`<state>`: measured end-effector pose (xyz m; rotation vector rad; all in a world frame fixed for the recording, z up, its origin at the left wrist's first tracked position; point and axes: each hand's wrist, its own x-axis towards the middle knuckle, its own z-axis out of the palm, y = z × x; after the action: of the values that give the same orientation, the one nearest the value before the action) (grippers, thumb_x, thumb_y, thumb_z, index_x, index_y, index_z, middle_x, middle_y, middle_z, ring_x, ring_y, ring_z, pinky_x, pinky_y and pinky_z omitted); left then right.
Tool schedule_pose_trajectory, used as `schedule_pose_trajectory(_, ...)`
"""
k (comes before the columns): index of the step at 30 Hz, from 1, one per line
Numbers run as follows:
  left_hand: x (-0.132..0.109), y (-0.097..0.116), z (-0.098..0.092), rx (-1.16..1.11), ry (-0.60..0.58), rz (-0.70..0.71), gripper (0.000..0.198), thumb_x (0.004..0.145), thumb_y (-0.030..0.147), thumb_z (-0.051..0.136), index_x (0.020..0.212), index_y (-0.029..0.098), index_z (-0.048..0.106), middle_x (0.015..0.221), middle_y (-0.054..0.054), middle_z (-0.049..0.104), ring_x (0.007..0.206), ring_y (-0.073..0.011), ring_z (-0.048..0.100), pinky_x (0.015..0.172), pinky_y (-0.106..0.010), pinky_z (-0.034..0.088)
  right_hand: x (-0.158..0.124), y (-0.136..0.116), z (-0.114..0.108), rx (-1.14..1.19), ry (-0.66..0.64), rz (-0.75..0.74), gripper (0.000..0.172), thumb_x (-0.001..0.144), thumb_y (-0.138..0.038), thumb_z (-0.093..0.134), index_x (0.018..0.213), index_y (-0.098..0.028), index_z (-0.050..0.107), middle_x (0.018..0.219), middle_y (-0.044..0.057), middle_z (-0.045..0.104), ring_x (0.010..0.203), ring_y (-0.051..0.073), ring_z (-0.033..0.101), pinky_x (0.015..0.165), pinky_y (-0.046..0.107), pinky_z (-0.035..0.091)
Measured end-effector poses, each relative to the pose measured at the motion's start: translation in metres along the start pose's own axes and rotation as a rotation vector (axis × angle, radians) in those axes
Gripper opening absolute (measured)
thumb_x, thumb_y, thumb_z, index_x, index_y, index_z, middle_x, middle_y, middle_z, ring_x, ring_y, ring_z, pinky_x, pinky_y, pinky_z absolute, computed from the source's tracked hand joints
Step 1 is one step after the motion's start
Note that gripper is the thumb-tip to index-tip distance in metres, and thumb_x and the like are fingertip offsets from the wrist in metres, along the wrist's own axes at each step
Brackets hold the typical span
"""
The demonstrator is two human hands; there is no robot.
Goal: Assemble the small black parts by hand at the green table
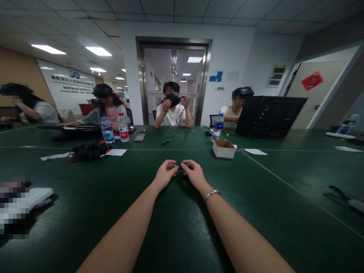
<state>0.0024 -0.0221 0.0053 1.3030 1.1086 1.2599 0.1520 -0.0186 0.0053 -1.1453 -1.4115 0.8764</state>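
My left hand (165,175) and my right hand (195,175) meet above the green table (182,227). Between their fingertips is a small piece (178,167), pale on the left and dark on the right, too small for me to name its kind. The left thumb and fingers pinch its pale end. Fingers of the right hand close on the dark end and partly hide it. A silver bracelet (212,195) circles my right wrist.
Beyond my hands lie a dark screwdriver-like tool (166,141) and an open small box (224,149). Water bottles (107,131), a black cable bundle (90,151) and a large black monitor (269,116) stand or lie farther off. Several people sit across the table.
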Motion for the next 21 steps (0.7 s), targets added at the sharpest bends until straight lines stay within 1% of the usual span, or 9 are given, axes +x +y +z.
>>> schedule_pose_trajectory(4, 0.004, -0.004, 0.001, -0.022, 0.042, -0.007, 0.020, 0.077, 0.024, 0.064, 0.094, 0.015, 0.059, 0.088, -0.006, 0.062, 0.071, -0.0118, 0.062, 0.061, -0.024, 0.053, 0.000, -0.001, 0.000, -0.001, 0.009, 0.009, 0.031, 0.071, -0.040, 0.063, 0.090, -0.015, 0.063, 0.067, 0.001, 0.062, 0.048, 0.010, 0.053, 0.049, 0.024, 0.043)
schedule_pose_trajectory(7, 0.006, -0.006, 0.001, -0.019, 0.070, -0.023, 0.020, 0.078, 0.031, 0.063, 0.088, 0.014, 0.060, 0.079, -0.005, 0.064, 0.066, -0.0114, 0.062, 0.059, -0.023, 0.052, 0.000, -0.001, 0.000, -0.011, 0.014, 0.016, 0.030, 0.072, -0.039, 0.063, 0.090, -0.015, 0.063, 0.067, 0.000, 0.061, 0.049, 0.010, 0.053, 0.049, 0.025, 0.044)
schedule_pose_trajectory(11, 0.005, -0.005, 0.001, 0.000, 0.033, -0.022, 0.020, 0.077, 0.033, 0.063, 0.082, 0.014, 0.061, 0.069, -0.003, 0.062, 0.060, -0.0103, 0.059, 0.059, -0.023, 0.050, 0.000, 0.000, -0.001, -0.011, -0.002, 0.017, 0.030, 0.073, -0.038, 0.062, 0.091, -0.015, 0.063, 0.069, 0.001, 0.062, 0.049, 0.010, 0.054, 0.049, 0.024, 0.044)
schedule_pose_trajectory(14, 0.002, -0.002, 0.000, -0.010, 0.006, 0.026, 0.019, 0.074, 0.031, 0.067, 0.082, 0.015, 0.062, 0.075, -0.003, 0.063, 0.066, -0.0106, 0.059, 0.061, -0.023, 0.050, 0.000, -0.001, 0.000, -0.031, -0.007, 0.021, 0.028, 0.074, -0.037, 0.061, 0.092, -0.015, 0.062, 0.069, 0.001, 0.062, 0.049, 0.010, 0.054, 0.049, 0.023, 0.043)
schedule_pose_trajectory(18, -0.002, 0.002, -0.001, 0.019, -0.008, 0.104, 0.019, 0.071, 0.028, 0.069, 0.083, 0.016, 0.062, 0.086, -0.005, 0.063, 0.080, -0.0139, 0.061, 0.064, -0.024, 0.052, 0.000, -0.003, 0.001, -0.036, 0.004, 0.023, 0.026, 0.075, -0.034, 0.061, 0.091, -0.014, 0.062, 0.069, 0.001, 0.062, 0.049, 0.009, 0.053, 0.048, 0.023, 0.042)
schedule_pose_trajectory(21, -0.004, 0.004, -0.001, 0.034, -0.012, 0.117, 0.017, 0.071, 0.025, 0.068, 0.084, 0.016, 0.062, 0.091, -0.006, 0.063, 0.083, -0.0150, 0.061, 0.065, -0.024, 0.052, -0.001, -0.003, 0.001, -0.026, -0.012, 0.030, 0.026, 0.075, -0.033, 0.060, 0.093, -0.014, 0.063, 0.071, 0.001, 0.063, 0.050, 0.009, 0.053, 0.050, 0.023, 0.043)
